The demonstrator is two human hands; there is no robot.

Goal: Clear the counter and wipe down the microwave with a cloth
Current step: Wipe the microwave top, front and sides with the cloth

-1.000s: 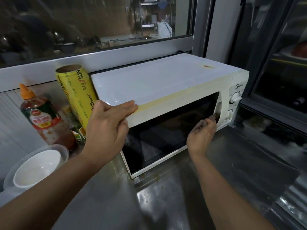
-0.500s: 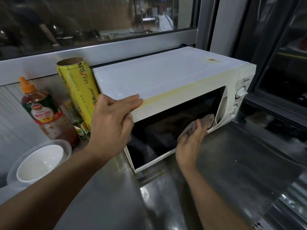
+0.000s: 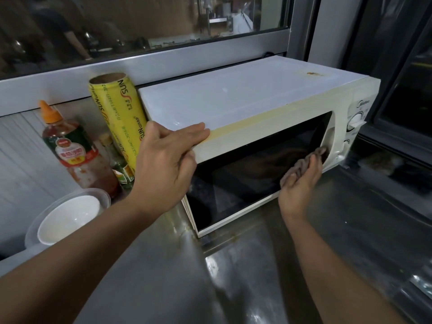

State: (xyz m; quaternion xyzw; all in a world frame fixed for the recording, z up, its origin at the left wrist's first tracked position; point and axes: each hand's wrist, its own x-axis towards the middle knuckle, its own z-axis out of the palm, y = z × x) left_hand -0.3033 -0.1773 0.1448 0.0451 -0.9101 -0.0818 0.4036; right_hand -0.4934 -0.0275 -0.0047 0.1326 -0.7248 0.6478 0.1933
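Note:
A white microwave [image 3: 245, 99] with a dark glass door stands on the steel counter [image 3: 257, 277] under a window. My left hand [image 3: 166, 167] rests on its top front left corner, fingers flat along the top edge and thumb against the left side. My right hand [image 3: 299, 183] holds a bunched greyish-pink cloth [image 3: 304, 162] and presses it to the lower right part of the door glass, beside the door handle. The microwave's dials are at its right end.
Left of the microwave stand a yellow cling-wrap roll [image 3: 119, 120], a sauce bottle with an orange cap [image 3: 72, 150] and a small bottle [image 3: 117, 160]. A white bowl inside a clear plastic container [image 3: 67, 216] sits at the left counter edge.
My right hand slid the cloth left and down across the door glass, then back right toward the handle. My left hand stayed on the microwave's top corner.

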